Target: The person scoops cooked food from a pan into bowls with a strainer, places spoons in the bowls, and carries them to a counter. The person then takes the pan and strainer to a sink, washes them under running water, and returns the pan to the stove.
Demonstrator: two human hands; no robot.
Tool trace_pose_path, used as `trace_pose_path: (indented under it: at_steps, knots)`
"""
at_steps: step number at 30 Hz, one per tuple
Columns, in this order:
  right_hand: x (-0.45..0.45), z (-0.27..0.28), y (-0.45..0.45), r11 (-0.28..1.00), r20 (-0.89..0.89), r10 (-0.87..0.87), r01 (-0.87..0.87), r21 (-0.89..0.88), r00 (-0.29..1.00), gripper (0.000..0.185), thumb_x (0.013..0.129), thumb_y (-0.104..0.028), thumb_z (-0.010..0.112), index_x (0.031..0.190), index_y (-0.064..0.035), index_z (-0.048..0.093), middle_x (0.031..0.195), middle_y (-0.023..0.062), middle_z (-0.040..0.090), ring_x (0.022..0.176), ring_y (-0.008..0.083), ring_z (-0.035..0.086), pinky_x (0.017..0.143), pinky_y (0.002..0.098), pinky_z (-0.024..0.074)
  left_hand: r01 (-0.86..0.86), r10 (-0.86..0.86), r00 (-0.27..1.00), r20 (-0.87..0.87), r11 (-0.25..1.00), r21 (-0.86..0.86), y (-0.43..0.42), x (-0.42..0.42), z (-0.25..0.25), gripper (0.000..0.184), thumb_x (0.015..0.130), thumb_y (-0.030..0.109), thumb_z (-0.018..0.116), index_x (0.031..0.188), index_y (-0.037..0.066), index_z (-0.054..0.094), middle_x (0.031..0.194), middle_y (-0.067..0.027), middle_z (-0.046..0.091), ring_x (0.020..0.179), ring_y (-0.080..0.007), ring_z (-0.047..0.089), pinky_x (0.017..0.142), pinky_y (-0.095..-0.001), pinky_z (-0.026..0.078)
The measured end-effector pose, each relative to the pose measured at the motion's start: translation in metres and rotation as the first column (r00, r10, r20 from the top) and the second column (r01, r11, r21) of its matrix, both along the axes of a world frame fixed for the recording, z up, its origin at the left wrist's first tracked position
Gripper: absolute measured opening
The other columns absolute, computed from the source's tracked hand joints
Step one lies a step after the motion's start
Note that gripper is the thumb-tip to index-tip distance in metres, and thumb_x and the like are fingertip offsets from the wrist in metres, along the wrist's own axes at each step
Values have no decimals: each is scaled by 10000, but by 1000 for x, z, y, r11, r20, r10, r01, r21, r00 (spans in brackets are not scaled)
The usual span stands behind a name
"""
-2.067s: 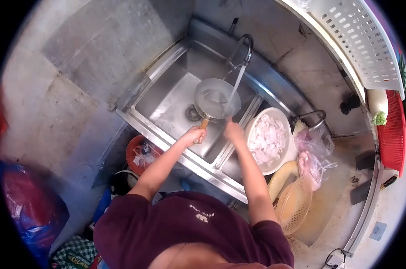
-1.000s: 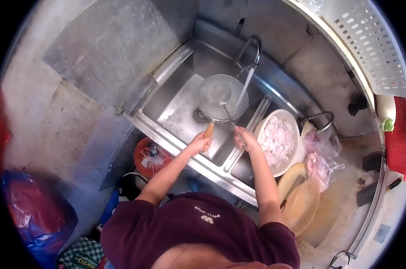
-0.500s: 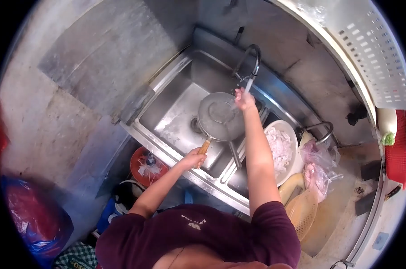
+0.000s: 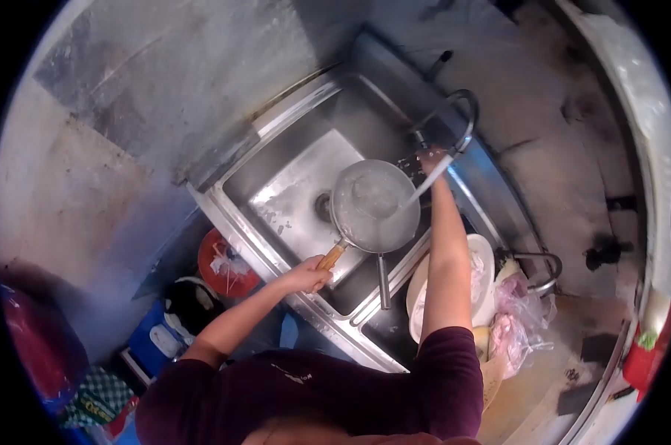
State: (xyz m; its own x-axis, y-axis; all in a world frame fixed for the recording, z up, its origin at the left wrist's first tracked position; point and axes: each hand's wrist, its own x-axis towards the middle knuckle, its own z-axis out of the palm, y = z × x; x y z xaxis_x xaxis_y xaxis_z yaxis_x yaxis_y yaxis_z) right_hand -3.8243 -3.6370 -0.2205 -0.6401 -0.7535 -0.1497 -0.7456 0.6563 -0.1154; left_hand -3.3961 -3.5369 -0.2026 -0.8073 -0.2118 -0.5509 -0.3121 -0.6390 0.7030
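My left hand [image 4: 310, 274] is closed round the wooden handle [image 4: 331, 256] of a round metal pan [image 4: 395, 222], which I hold over the steel sink [image 4: 287, 189]. Water pours from the curved faucet [image 4: 470, 119] into the pan, and a pale round patch shows in it. A bare metal handle [image 4: 384, 283] also juts from under the rim; whether it belongs to the same vessel I cannot tell. Behind the stream, my right hand [image 4: 430, 159] reaches to the faucet's base, close to its valve. Its fingers are shadowed and partly hidden.
Right of the sink stand white bowls [image 4: 481, 271] of pale food, partly behind my right arm, and a plastic bag [image 4: 510, 326] of pinkish food. Another curved pipe [image 4: 547, 271] rises behind them. A red basin [image 4: 228, 263] sits below the sink's left edge.
My right hand has moved out of the water stream to the faucet's base. The water now falls straight into the pan. My left hand keeps its hold. The whole view has shifted.
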Motion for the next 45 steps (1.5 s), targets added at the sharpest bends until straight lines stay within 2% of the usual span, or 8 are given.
trace_pose_path:
  at_steps: [6,9,10,13,20,27,31,45]
  knots:
    - [-13,-25,8,804,-429,254,-436,-404,867,236,781,-224,560,859,-2,542,846,215,578,699,392,566,622,459,464,3,-3,1000,3,1000,8,-3,8,-12,209,809,102,528,976,39,420,638,-20,458,461,-75,427,404,-234,349]
    - [-8,-10,4,875,-89,210,-228,-428,974,227,785,-190,566,842,29,535,771,183,589,637,327,573,615,410,490,-16,17,1000,-21,1000,15,-2,10,-14,202,823,103,523,982,34,419,635,-18,454,457,-75,425,408,-236,356]
    - [-15,-16,3,829,633,128,268,-491,763,198,795,-183,581,810,11,544,730,130,598,596,227,581,539,341,508,-9,9,999,-32,1000,-19,-2,10,-18,188,832,105,521,968,32,415,634,-16,452,455,-77,424,410,-238,360]
    - [-25,-13,7,762,954,227,575,-298,194,189,811,-211,587,806,-27,541,730,80,581,553,161,567,432,291,506,-28,29,999,-28,1000,12,-2,14,-14,191,829,102,523,966,28,413,631,-16,450,453,-78,425,408,-238,359]
    - [73,39,85,935,271,222,-125,-333,937,475,839,-445,503,571,-54,529,437,1,462,352,120,454,368,253,355,-166,166,986,-15,986,8,-9,22,2,265,811,104,517,1038,23,407,607,-4,440,429,-72,405,377,-234,330]
    - [200,24,188,934,966,-132,298,196,-223,169,832,-163,560,921,-19,568,543,-5,450,420,117,423,363,221,385,-316,302,947,-107,936,-155,-11,21,-6,298,818,110,509,1075,36,376,592,18,416,405,-65,391,343,-220,327]
    - [194,87,196,964,61,266,-266,1,962,326,825,-230,543,1060,-14,476,840,225,610,739,390,586,682,455,442,-358,343,930,-132,927,-116,-10,39,-3,239,792,112,517,977,39,383,573,-7,423,408,-84,405,338,-235,329]
    - [207,56,272,758,107,581,-488,-432,807,283,841,-246,551,965,6,518,880,212,599,801,314,581,716,409,437,-557,571,820,47,813,-168,34,40,33,145,729,94,554,640,1,486,539,-76,489,421,-142,461,380,-265,379]
